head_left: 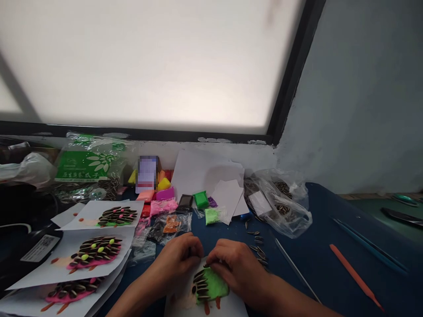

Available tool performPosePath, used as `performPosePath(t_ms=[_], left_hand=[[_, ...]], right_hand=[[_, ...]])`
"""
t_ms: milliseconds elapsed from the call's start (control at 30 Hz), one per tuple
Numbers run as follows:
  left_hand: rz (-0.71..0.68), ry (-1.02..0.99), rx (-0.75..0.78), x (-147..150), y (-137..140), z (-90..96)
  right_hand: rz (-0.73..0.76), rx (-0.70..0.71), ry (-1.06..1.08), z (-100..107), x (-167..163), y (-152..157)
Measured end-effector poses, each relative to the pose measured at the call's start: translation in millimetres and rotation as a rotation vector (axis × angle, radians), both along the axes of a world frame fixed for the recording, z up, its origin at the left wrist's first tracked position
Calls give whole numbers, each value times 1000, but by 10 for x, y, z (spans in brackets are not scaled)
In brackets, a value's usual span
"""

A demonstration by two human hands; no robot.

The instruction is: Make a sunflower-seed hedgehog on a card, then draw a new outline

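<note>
A white paper card [188,306] lies in front of me, bearing a hedgehog shape with a green clay body [214,284], brown clay feet and a row of striped sunflower seeds [201,284] pressed into the left side. My right hand [238,259] is over the green clay, its thumb and index finger pinched on a dark sunflower seed at the upper edge. My left hand [185,253] rests at the card's top left, fingers curled together; what they hold, if anything, is hidden. Loose sunflower seeds [261,253] lie right of my right hand.
Finished hedgehog cards [95,251] are stacked at left. Packets of coloured clay [164,206], a phone [147,174] and a green seed bag [87,165] stand behind. At right are a clear bag of seeds [284,202], a thin metal tool [295,268] and an orange tool [355,275].
</note>
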State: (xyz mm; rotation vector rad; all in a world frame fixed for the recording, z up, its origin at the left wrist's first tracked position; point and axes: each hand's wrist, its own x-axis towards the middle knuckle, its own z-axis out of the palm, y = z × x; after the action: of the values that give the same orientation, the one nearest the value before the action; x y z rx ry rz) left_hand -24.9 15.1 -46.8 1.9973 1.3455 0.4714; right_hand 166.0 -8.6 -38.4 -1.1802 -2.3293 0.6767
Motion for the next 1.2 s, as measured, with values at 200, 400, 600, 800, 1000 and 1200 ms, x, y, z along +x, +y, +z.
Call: performPosePath(t_ms=[200, 400, 600, 800, 1000, 1200], left_hand=[[-5, -11, 34, -12, -2, -33], [4, -31, 22, -6, -16, -26], [19, -23, -1, 1, -20, -5], [10, 7, 6, 6, -14, 4], [8, 8, -9, 4, -29, 32], [11, 23, 16, -1, -6, -18]], right_hand=[[12, 48, -95, 19, -15, -4], [25, 72, -125, 47, -14, 3], [27, 56, -94, -26, -20, 22], [39, 35, -90, -18, -14, 25], [40, 39, -128, -9, -17, 39], [46, 71, -151, -15, -20, 24]])
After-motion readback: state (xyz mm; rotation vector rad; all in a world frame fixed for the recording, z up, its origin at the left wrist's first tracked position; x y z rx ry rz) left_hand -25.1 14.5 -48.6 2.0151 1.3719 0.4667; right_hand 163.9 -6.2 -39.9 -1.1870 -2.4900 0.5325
